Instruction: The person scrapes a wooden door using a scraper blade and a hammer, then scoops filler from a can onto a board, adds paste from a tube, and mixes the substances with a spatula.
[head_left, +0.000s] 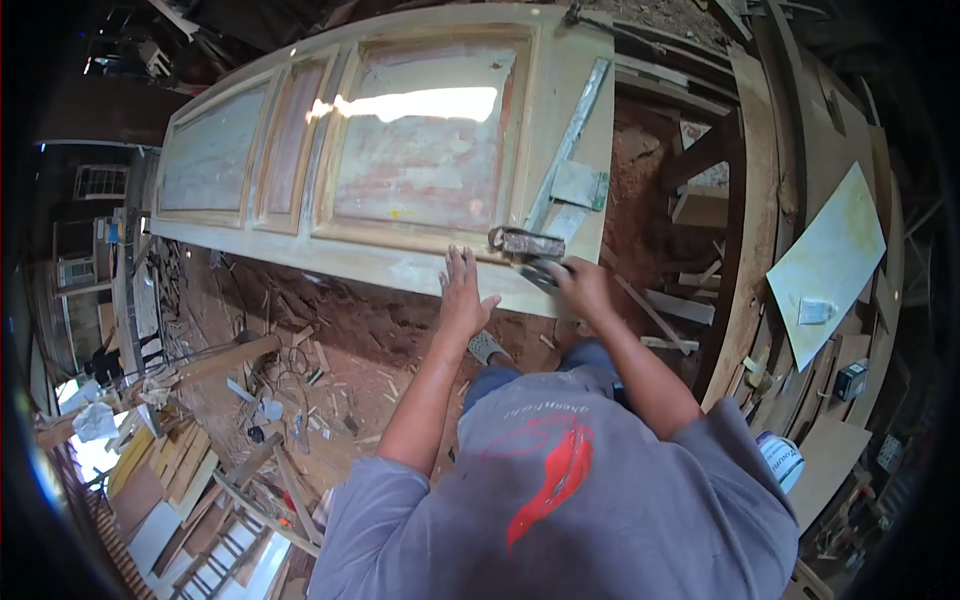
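Observation:
A long panelled wooden door (560, 60) lies flat in front of me, its recessed panels smeared with pale and reddish patches. My left hand (464, 290) rests at the door's near edge, fingers spread, holding nothing. My right hand (582, 288) is wrapped round the dark handle of a tool with a worn, block-like head (528, 243). That head sits over the door's near frame, close to the panel's lower right corner. Behind it, a long pale strip (568, 145) and a small whitish block (577, 184) lie on the door's right end.
Wooden beams and boards (752, 220) stand on the right, with a pale sheet (845, 250), a small dark box (851, 381) and a white tub (782, 462). Wood scraps cover the dirt floor (350, 385). Stacked planks (165, 465) and a wooden frame lie at lower left.

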